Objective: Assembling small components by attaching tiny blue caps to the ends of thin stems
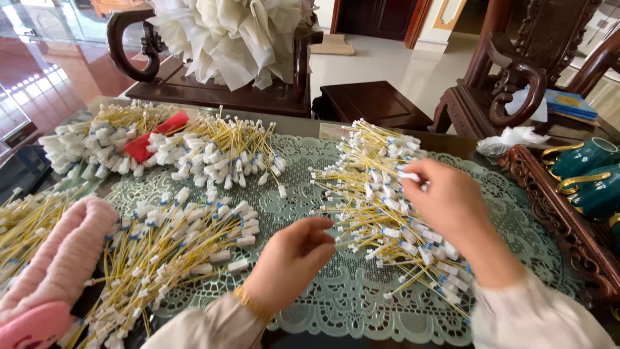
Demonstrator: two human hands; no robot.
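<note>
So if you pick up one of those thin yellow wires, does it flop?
Probably bends a little: each yellow wire is thin but lies nearly straight. Likely very light, with small white plugs like the one in the right hand. Loose piles could tangle.

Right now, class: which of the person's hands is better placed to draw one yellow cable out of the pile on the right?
Probably the right hand: its fingertips already pinch a white connector on the right pile. The left hand rests at that pile's near edge, fingers curled and seemingly empty.
</note>
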